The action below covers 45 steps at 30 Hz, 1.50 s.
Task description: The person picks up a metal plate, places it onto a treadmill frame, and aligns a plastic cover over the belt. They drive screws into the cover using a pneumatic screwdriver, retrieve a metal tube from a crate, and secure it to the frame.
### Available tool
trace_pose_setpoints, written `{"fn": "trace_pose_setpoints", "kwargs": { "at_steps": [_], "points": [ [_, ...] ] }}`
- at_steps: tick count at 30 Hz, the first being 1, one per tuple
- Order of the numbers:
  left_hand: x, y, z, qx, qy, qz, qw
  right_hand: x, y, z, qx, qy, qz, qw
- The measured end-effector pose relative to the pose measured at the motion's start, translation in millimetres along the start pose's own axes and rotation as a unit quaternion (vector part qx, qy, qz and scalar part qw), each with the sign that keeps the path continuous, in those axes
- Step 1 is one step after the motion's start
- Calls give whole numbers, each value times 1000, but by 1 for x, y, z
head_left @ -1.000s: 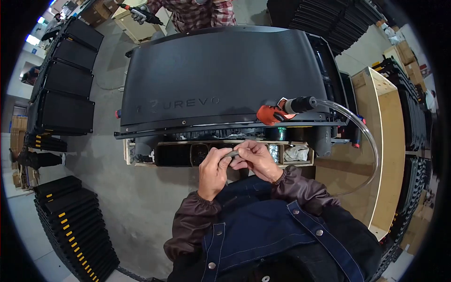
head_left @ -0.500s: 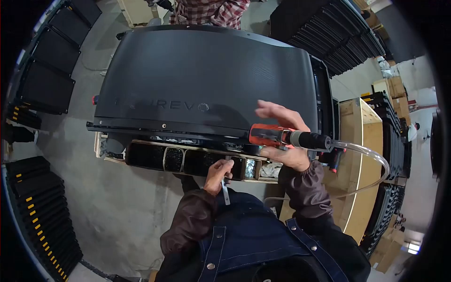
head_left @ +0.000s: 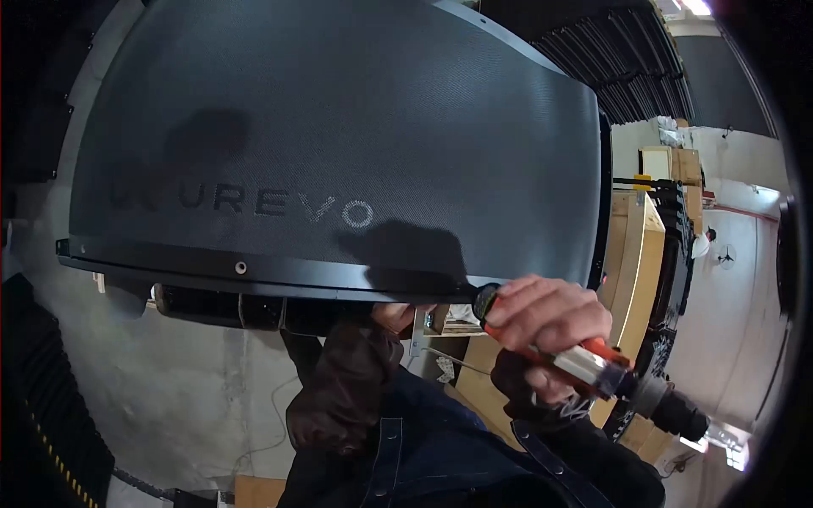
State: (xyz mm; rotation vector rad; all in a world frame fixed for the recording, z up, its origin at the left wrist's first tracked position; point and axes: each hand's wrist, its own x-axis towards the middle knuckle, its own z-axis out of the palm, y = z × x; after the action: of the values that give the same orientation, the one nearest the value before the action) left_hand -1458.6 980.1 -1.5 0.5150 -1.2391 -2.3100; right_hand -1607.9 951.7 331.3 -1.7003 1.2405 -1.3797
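My right hand [head_left: 555,317] is wrapped round an orange air driver [head_left: 584,360]. Its round dark head touches or nearly touches the front rail of a large black panel [head_left: 339,127] marked UREVO. A clear hose fitting is at the tool's rear end. Below the same rail is my left hand [head_left: 394,316], its fingers largely hidden under the edge. A flat metal strip [head_left: 417,334] with holes sticks out beside that hand, apparently held by it. A screw or round fitting [head_left: 240,267] sits in the rail to the left.
Dark parts trays [head_left: 203,306] stand under the panel's front edge. To the right is a wooden crate [head_left: 631,237]. Black panels are stacked at the back right [head_left: 605,63] and left [head_left: 42,381]. A thin cable lies on the floor.
The view has moved closer to the panel. My right hand now grips the driver and has brought its head to the rail. My left hand has gone further under the edge with the strip.
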Motion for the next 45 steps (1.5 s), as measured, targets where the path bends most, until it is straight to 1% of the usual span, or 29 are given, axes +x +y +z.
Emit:
{"fn": "trace_pose_setpoints", "kwargs": {
  "at_steps": [3,7,8,10,12,13,14,15,16,17,20,21,23,24,27,30,31,32,33,36,37,38,39,40,41,42,43,44,45],
  "points": [
    [5,-14,8,-116,-7,8,993,-4,2,12,48,142,38,988],
    [15,-15,17,-278,-19,-16,960,-4,7,9,55,121,3,991],
    [17,-16,21,-355,-26,-29,934,-5,6,9,68,140,9,988],
    [25,-18,30,-537,-36,-60,841,-6,6,11,69,167,16,983],
    [21,-20,32,-601,-48,-57,796,-5,4,14,57,162,13,985],
    [19,-21,31,-592,-52,-47,803,-5,2,15,48,158,11,986],
    [12,-8,22,-419,-58,14,906,-7,1,14,54,167,21,984],
    [5,6,13,-228,-42,74,970,-8,0,12,53,165,22,985],
    [3,3,8,-23,-43,128,991,-8,1,8,54,148,23,987],
    [1,0,3,179,-22,184,966,-7,1,6,56,131,26,989],
    [0,-33,2,153,35,194,968,-4,1,5,48,92,22,994],
    [-3,-9,0,250,31,239,938,-6,1,6,47,91,24,994],
    [5,13,1,342,31,287,894,-7,2,6,58,109,26,992],
    [8,17,2,289,18,275,917,-8,1,6,55,106,26,992],
    [12,27,5,209,4,270,940,-8,3,6,55,106,25,993],
    [6,-11,8,330,46,276,902,-9,5,6,51,76,5,996],
    [6,-46,11,176,72,146,971,-11,6,7,57,92,3,994],
    [9,-42,12,98,77,78,989,-12,6,8,62,107,0,992],
    [11,-38,14,18,92,12,995,-12,6,10,63,109,-4,992],
    [23,-19,10,-122,8,-30,992,-11,7,14,80,118,-13,990],
    [35,8,3,-153,-50,-76,984,-11,7,14,91,119,-8,989],
    [32,30,-3,-177,-77,-192,962,-9,7,11,108,119,-7,987],
    [27,47,0,-82,-31,-202,976,-8,9,6,95,97,-26,990],
    [22,66,4,13,14,-220,975,-10,3,8,68,118,7,991],
    [20,63,13,-139,45,-189,971,-14,5,15,35,171,5,985],
    [18,58,22,-309,70,-152,936,-17,9,27,0,222,7,975],
    [16,53,31,-453,82,-115,880,-15,10,43,-15,264,-1,964],
    [10,70,44,-205,136,-61,967,-13,8,58,-34,306,-6,952],
    [12,64,38,-232,123,-108,959,-11,0,59,-57,260,23,964]
  ]
}}
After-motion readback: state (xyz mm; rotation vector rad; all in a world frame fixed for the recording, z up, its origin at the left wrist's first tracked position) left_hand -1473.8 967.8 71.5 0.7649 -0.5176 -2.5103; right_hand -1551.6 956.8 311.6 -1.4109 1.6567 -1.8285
